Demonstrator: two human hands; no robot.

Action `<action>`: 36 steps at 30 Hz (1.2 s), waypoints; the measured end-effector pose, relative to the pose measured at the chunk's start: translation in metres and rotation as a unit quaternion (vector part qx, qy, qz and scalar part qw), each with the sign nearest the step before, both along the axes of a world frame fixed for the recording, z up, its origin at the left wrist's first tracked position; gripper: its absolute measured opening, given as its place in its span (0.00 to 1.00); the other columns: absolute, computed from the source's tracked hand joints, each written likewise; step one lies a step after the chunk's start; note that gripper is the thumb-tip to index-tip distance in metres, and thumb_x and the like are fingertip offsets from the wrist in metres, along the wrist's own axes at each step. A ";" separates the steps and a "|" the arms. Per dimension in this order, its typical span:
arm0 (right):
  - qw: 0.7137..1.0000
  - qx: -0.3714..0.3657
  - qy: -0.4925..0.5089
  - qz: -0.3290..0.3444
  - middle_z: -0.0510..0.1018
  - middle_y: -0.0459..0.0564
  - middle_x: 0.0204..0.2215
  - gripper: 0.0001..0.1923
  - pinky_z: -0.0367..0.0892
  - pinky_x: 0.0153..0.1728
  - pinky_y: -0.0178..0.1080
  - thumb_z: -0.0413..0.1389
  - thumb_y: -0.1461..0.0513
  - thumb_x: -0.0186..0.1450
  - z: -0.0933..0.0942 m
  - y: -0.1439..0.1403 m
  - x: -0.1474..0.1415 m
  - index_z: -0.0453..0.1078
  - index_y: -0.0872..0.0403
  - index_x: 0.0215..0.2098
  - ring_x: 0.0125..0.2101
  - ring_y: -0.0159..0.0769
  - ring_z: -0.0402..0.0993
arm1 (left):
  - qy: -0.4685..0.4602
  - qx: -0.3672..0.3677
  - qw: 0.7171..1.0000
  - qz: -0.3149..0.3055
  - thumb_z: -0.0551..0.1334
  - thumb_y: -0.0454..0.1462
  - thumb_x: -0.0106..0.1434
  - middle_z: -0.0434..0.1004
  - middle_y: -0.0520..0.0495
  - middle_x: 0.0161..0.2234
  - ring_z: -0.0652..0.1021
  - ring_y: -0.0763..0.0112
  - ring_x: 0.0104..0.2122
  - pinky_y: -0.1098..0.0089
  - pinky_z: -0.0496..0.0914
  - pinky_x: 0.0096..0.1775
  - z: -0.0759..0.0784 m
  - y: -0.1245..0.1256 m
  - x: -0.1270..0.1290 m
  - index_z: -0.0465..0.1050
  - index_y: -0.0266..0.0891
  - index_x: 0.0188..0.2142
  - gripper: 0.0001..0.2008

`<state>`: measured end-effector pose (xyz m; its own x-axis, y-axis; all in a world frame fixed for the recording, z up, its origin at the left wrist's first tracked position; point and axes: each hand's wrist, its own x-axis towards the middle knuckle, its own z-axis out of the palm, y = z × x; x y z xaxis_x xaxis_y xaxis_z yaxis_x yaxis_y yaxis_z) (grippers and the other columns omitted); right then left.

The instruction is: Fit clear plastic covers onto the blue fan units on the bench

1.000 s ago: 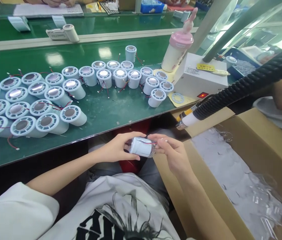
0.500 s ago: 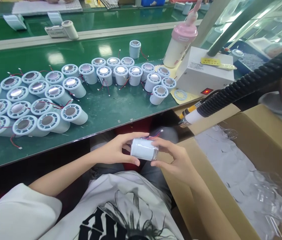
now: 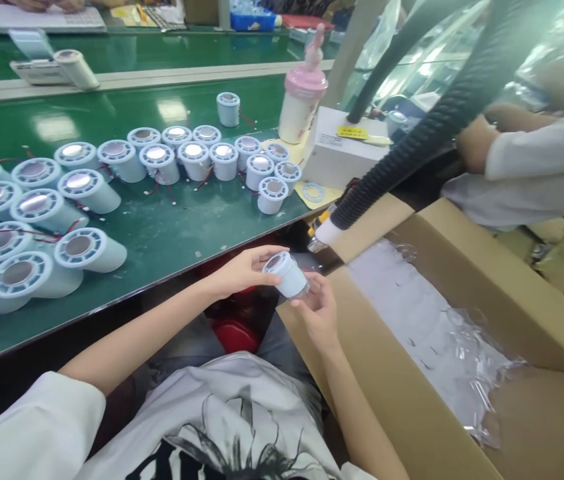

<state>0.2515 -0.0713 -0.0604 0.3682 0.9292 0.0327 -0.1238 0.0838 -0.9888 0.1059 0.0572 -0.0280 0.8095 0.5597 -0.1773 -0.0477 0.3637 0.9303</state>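
My left hand point(image 3: 248, 272) grips the ringed top end of a light-blue cylinder point(image 3: 292, 279), thumb in front and fingers behind. A round dark disc sits in the middle of that top. My right hand point(image 3: 318, 308) is closed round the lower end, where clear plastic film shows past the edge. The cylinder is tilted, held in front of the bench edge. Just above it hangs a black corrugated hose point(image 3: 387, 183) with a white collar and a metal nozzle point(image 3: 316, 244). Similar cylinders point(image 3: 91, 250) with thin red and dark wires stand in rows on the green bench point(image 3: 177, 220).
On my right an open cardboard box point(image 3: 382, 373) contains a white sheet and clear plastic pieces point(image 3: 477, 353). A white machine box point(image 3: 345, 150) and a pink-lidded bottle point(image 3: 303, 100) stand at the bench's right end. Another person's sleeve point(image 3: 547, 143) is beyond the box.
The cylinder has turned from lying sideways to tilted with its ringed top facing up towards me. Both hands moved with it. The camera view has swung right.
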 end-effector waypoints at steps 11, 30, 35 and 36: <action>0.999 0.023 -0.017 -0.026 0.74 0.56 0.46 0.29 0.72 0.44 0.47 0.65 0.48 0.51 -0.014 0.018 0.030 0.60 0.49 0.45 0.46 0.45 0.73 | 0.029 0.020 0.998 -0.045 0.74 0.35 0.44 0.74 0.40 0.49 0.74 0.63 0.49 0.61 0.65 0.53 0.006 0.024 0.037 0.69 0.37 0.48 0.31; 0.958 0.005 -0.201 0.206 0.76 0.49 0.46 0.23 0.75 0.47 0.46 0.65 0.59 0.57 0.066 -0.013 0.011 0.66 0.48 0.49 0.45 0.43 0.76 | 0.041 0.254 0.963 -0.081 0.70 0.34 0.52 0.65 0.42 0.59 0.68 0.57 0.58 0.59 0.67 0.56 0.044 -0.029 -0.058 0.64 0.47 0.58 0.35; 0.967 -0.038 -0.097 0.234 0.75 0.48 0.46 0.22 0.75 0.43 0.40 0.64 0.57 0.59 0.071 -0.016 0.009 0.64 0.46 0.50 0.44 0.39 0.74 | 0.036 0.316 0.944 -0.085 0.71 0.35 0.51 0.65 0.41 0.60 0.67 0.56 0.59 0.59 0.67 0.56 0.046 -0.031 -0.062 0.63 0.46 0.59 0.36; 0.967 -0.047 -0.076 0.237 0.75 0.49 0.46 0.22 0.75 0.42 0.39 0.64 0.56 0.59 0.072 -0.016 0.008 0.64 0.47 0.50 0.44 0.38 0.74 | 0.036 0.320 0.943 -0.086 0.71 0.35 0.51 0.65 0.40 0.60 0.67 0.55 0.59 0.59 0.67 0.56 0.046 -0.031 -0.063 0.63 0.46 0.59 0.36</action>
